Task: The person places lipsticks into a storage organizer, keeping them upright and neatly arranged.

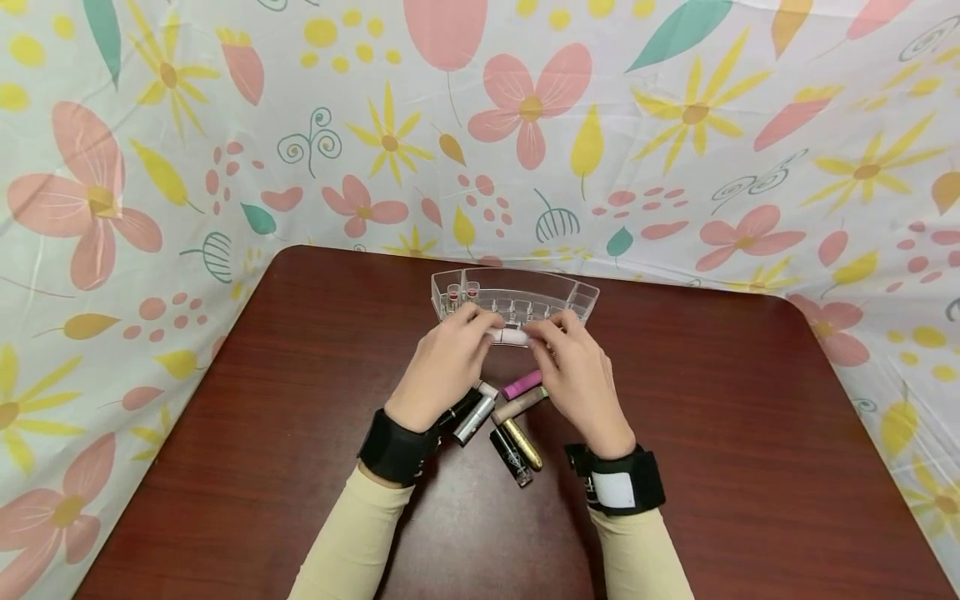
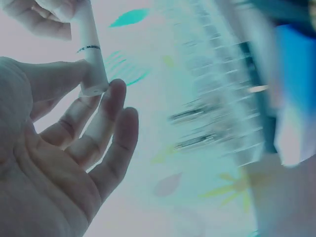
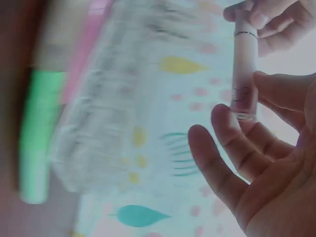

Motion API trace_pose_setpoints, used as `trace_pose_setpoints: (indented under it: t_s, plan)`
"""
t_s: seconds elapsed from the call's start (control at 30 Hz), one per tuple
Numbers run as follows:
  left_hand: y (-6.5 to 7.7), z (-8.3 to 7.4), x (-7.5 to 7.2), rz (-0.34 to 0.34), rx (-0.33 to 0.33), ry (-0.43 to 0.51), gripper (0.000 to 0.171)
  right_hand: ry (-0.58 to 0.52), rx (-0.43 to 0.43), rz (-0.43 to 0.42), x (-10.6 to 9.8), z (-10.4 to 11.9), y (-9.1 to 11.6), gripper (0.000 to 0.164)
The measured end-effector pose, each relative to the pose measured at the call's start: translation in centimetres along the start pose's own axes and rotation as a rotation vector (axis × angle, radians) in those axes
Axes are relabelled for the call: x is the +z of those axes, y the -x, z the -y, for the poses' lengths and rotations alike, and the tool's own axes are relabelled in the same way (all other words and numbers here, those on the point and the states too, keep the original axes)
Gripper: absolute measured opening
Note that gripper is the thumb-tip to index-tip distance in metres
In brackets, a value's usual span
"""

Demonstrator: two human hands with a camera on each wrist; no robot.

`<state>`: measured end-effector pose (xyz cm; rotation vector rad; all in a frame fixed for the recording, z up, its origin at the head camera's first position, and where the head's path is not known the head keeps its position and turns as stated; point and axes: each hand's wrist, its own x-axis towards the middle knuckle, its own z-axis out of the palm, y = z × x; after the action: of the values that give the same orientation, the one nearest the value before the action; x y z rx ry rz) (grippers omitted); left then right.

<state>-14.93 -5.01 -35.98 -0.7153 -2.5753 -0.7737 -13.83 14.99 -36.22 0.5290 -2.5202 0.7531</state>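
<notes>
Both hands hold a pale pinkish-white lip gloss tube [image 1: 512, 337] level between them, just in front of a clear acrylic organizer [image 1: 517, 277]. The left hand [image 1: 450, 367] pinches one end between thumb and fingers. At the opposite end, the right hand [image 1: 585, 383] pinches the tube too. A thin dark ring circles the tube [image 2: 89, 34] in the left wrist view. Seen from the right wrist, the tube [image 3: 244, 69] turns pinker toward its clear end and carries small dark lettering. Two clear tubes with red parts [image 1: 453, 297] stand in the organizer's left slots.
Below the hands lie a magenta tube [image 1: 522, 384], a taupe tube with a green end [image 1: 519, 406], a silver tube [image 1: 474, 420], a gold tube [image 1: 522, 445] and black tubes [image 1: 510, 457]. They rest on a dark brown table [image 1: 750, 433]. Floral cloth [image 1: 450, 200] hangs behind.
</notes>
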Motion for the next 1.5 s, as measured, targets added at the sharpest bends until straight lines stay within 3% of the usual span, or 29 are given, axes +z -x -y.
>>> trace_pose_setpoints:
  t_s: [0.17,0.33,0.6,1.0,1.33,1.5]
  plan:
    - [0.3,-1.5,-3.1,-0.068,0.013,0.080,0.019,-0.170,-0.106,-0.121,-2.8,1.8,-0.1,0.024]
    - [0.9,-2.7,-5.2,-0.115,0.068,0.144,0.020,-0.249,-0.139,-0.198,-4.9,3.3,0.1,0.031]
    - [1.4,-3.7,-7.3,-0.160,0.179,0.187,0.025,-0.385,-0.120,-0.208,-6.8,4.5,0.5,0.035]
    - [1.8,-4.0,-8.0,-0.174,0.179,0.217,0.023,-0.586,-0.075,-0.130,-7.7,4.7,0.8,0.038]
    - [1.6,-4.0,-8.0,-0.175,0.250,0.233,0.028,-0.591,-0.033,-0.108,-7.7,4.5,0.7,0.035]
    - [1.6,-3.9,-7.9,-0.181,0.242,0.198,0.022,-0.743,-0.002,-0.096,-7.2,4.6,0.8,0.034]
